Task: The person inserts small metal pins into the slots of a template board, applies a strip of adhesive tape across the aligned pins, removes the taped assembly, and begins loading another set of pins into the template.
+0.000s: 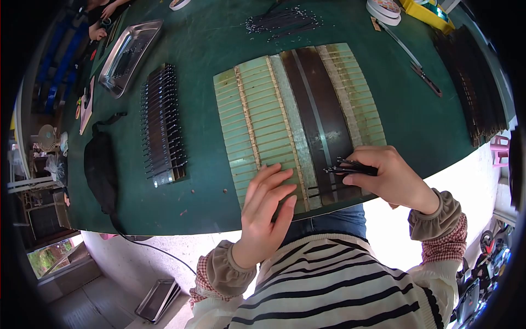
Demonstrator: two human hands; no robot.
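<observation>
A slotted board with pale green ridges and a dark brown band lies near the table's front edge. My right hand is closed around a bundle of thin black wires with light tips, over the lower right part of the board. At the board's lower left, my left hand rests with its fingers stretched and slightly apart, holding nothing that I can see. A couple of short black wires lie across the board between my hands. The undersides of my left fingertips are hidden.
Left of the board stands a dark rack holding rows of wires. Farther left are a metal tray and a black pouch. A loose wire pile lies at the back, with a yellow bin at the right. A person's hand shows at upper left.
</observation>
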